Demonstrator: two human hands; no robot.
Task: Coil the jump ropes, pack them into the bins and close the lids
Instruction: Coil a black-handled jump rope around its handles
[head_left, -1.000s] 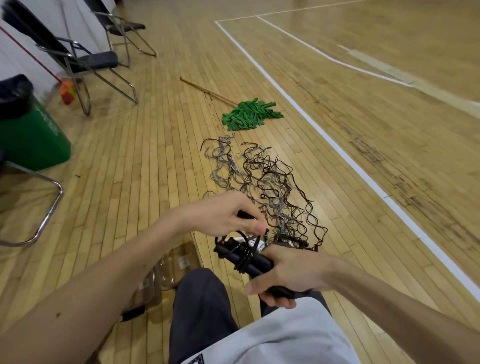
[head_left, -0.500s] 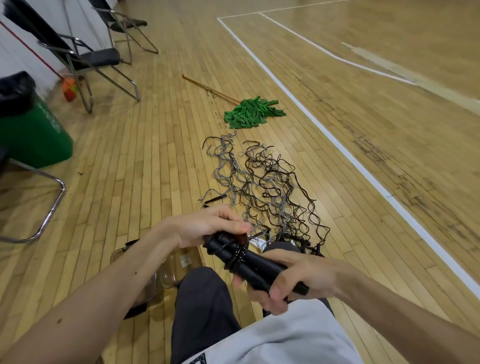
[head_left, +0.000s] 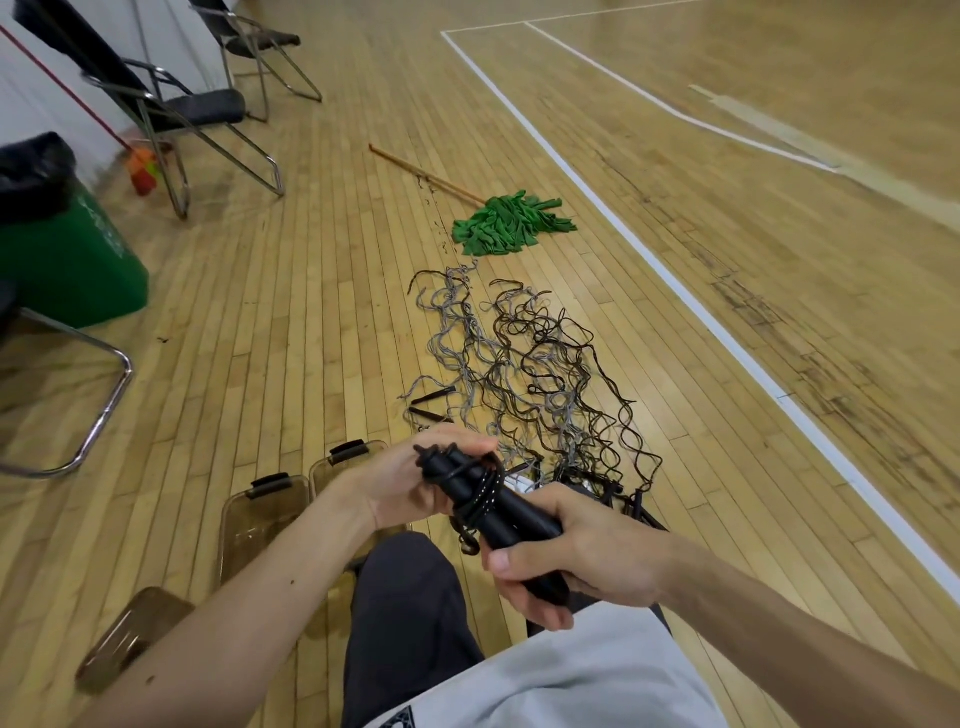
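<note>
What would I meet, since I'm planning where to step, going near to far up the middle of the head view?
The coiled jump rope gripped by the left hand and right hand → tangled loose ropes on the floor → green mop head → wooden mop handle.

On the floor (head_left: 311, 322) ahead, loose ropes (head_left: 524, 374) are spread; a mop (head_left: 511, 223) is laid just beyond them. Left of the knee (head_left: 405, 597), bins (head_left: 260, 519) are set. Far left, chairs (head_left: 171, 109) and a trash can (head_left: 67, 260) are placed. A bundle (head_left: 488, 499) is held in the left grip (head_left: 405, 488) and right grip (head_left: 597, 561), nearer than the ropes.
</note>
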